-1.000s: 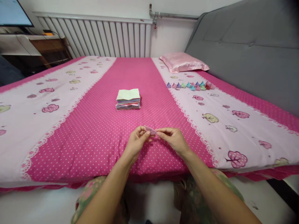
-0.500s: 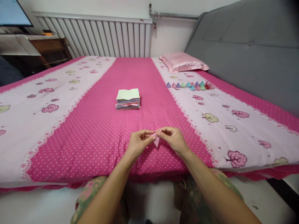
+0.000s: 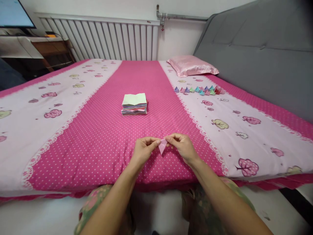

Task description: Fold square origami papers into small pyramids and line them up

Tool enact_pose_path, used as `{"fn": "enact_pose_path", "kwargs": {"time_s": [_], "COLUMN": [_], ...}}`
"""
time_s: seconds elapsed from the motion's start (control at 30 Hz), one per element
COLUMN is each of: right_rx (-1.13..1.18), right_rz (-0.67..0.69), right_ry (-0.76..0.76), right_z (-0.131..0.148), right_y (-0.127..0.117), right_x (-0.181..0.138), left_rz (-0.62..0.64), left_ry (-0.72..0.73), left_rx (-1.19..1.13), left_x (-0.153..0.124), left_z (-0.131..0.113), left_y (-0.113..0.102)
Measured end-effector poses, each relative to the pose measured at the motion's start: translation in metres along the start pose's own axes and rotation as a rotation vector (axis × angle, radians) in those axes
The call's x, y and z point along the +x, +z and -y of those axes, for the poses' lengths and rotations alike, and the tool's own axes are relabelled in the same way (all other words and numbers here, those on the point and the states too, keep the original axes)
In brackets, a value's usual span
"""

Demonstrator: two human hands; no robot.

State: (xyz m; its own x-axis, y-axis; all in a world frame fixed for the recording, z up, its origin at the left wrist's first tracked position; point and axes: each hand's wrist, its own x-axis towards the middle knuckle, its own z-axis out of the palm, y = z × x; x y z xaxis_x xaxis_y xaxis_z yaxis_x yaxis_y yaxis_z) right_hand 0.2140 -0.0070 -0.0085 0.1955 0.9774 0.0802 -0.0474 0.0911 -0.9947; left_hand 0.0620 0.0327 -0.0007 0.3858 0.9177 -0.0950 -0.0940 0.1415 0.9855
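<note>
A small piece of folded pink paper (image 3: 162,146), pointed at the bottom, hangs between my two hands above the near part of the bed. My left hand (image 3: 144,148) pinches its upper left corner between thumb and fingers. At the upper right corner, my right hand (image 3: 182,146) grips it the same way. Beyond them lies a stack of coloured paper sheets (image 3: 134,104) with a pale green, creased sheet on top. Farther right, several small folded paper pieces (image 3: 201,89) in purple, pink, green, blue and red stand in rows.
The bed (image 3: 97,143) has a pink dotted cover with pale printed side bands. A pink pillow (image 3: 192,65) lies at the back right, beside a grey headboard (image 3: 256,55). A white radiator (image 3: 105,37) lines the wall; a monitor (image 3: 14,14) stands at the far left.
The folded pink paper has shifted slightly left and turned a little. My right fingers have slid off its face to its upper right corner, leaving more of the paper showing.
</note>
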Motion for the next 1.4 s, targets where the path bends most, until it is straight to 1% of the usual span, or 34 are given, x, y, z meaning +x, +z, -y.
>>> {"fn": "enact_pose_path", "kwargs": {"time_s": [0.13, 0.4, 0.53, 0.63, 0.7, 0.8, 1.07, 1.2, 1.27, 1.4], "right_rx": [0.011, 0.090, 0.153, 0.202, 0.222, 0.225, 0.149, -0.004, -0.079, -0.229], "right_rz": [-0.006, 0.014, 0.059, 0.110, 0.118, 0.110, 0.112, 0.098, 0.059, -0.077], "right_ry": [-0.006, 0.040, 0.044, 0.047, 0.051, 0.037, -0.017, -0.080, -0.095, -0.147], "right_z": [-0.002, -0.002, 0.001, 0.004, 0.005, 0.005, 0.001, -0.002, -0.004, -0.007], "right_y": [0.001, 0.005, 0.006, 0.007, 0.008, 0.009, 0.006, 0.006, 0.007, 0.010], "right_x": [0.000, 0.000, -0.001, -0.003, -0.004, -0.004, -0.002, -0.002, -0.003, -0.004], "left_rz": [-0.008, -0.032, -0.057, -0.033, -0.011, -0.011, -0.003, -0.019, -0.025, 0.012], "left_ry": [0.000, -0.013, -0.016, -0.033, -0.056, -0.079, -0.091, -0.070, -0.057, -0.038], "left_rx": [-0.008, -0.052, -0.147, -0.232, -0.272, -0.297, -0.306, -0.259, -0.226, -0.142], "left_x": [0.000, -0.001, 0.000, 0.001, 0.001, 0.000, -0.001, -0.001, 0.000, -0.002], "left_z": [0.000, 0.000, 0.002, 0.004, 0.004, 0.005, 0.003, 0.006, 0.009, 0.009], "left_y": [0.000, 0.001, 0.001, 0.001, 0.002, 0.004, 0.005, 0.006, 0.009, 0.016]}}
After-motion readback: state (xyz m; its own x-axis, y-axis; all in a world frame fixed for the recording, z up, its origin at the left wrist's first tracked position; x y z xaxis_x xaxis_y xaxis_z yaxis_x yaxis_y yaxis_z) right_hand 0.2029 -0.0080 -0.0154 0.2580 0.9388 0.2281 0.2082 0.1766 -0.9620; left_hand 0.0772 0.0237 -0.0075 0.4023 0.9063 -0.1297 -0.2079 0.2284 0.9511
